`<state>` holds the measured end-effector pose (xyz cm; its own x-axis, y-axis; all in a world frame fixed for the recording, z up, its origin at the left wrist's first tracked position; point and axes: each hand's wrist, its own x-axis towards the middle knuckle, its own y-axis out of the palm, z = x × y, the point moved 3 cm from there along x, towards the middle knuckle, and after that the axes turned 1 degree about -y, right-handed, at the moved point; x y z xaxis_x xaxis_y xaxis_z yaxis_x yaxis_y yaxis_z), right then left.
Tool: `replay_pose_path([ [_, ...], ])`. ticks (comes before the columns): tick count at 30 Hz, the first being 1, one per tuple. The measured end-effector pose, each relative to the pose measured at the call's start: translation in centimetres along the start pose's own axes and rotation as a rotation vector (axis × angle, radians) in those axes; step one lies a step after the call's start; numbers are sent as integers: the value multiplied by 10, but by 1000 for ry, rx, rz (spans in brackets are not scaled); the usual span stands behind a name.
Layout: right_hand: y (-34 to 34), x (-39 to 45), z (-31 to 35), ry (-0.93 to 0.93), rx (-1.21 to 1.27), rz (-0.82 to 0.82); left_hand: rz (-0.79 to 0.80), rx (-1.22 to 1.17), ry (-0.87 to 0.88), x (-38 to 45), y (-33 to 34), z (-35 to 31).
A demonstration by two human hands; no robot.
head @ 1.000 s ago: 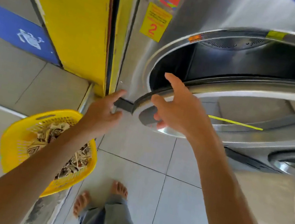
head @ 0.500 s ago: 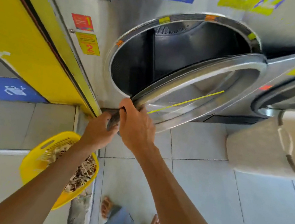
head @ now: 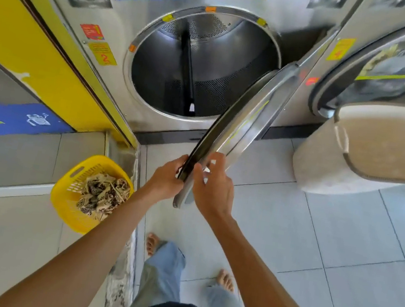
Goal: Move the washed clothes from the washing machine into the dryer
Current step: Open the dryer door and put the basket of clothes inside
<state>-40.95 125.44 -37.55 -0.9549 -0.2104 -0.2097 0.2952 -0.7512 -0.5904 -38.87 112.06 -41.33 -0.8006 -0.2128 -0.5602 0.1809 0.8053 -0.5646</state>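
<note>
Washed clothes (head: 102, 194): patterned heap in yellow basket (head: 65, 200) on floor, left of dryer door (head: 237, 132). Judged soft, damp, heavy; scoop from below.
Left hand (head: 166, 180) fingers curled on door's dark rim; right hand (head: 213, 188) fingers loosely spread beside it.
Drum (head: 201, 72) empty, mouth wide. Door edge juts into aisle; beige hamper (head: 372, 155) crowds right.

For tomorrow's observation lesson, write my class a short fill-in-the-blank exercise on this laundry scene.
1. The round door of the machine stands ____.
2. The left hand grips the door's ____.
3. The patterned clothes lie in a ____ basket on the floor.
4. The drum holds ____ clothes.

Missing words: open; edge; yellow; no
</note>
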Motion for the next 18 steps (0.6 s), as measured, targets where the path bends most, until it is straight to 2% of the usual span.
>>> replay_pose_path([
  [8,-86,-28,-65,175,-47,-31,-22,-39,65,-53,74,-87],
  [12,-127,-41,-96,219,-82,-52,76,-184,40,-71,115,-114],
  [14,-148,-44,-108,227,-156,-40,116,-294,9,-75,132,-130],
  [18,-182,-49,-127,276,-332,-55,187,-361,-34,-77,164,-158],
])
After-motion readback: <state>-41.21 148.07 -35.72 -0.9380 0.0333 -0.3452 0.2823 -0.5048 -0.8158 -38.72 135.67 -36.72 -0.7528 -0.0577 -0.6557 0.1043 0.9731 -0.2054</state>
